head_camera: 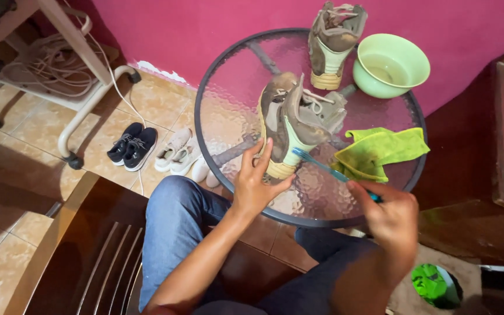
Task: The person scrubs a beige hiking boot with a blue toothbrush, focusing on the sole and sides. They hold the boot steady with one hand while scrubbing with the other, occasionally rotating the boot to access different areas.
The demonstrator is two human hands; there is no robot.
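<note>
Head view: fingers (374,195) clasping toothbrush (328,169)

- the left hand (254,185) steadies a muddy shoe (294,119) on the round glass table (223,111).
- the right hand (389,214) holds a blue toothbrush (329,170) against the shoe's heel.
- a green cloth (380,150), a green bowl (391,65) and a second shoe (333,42) sit nearby.
</note>
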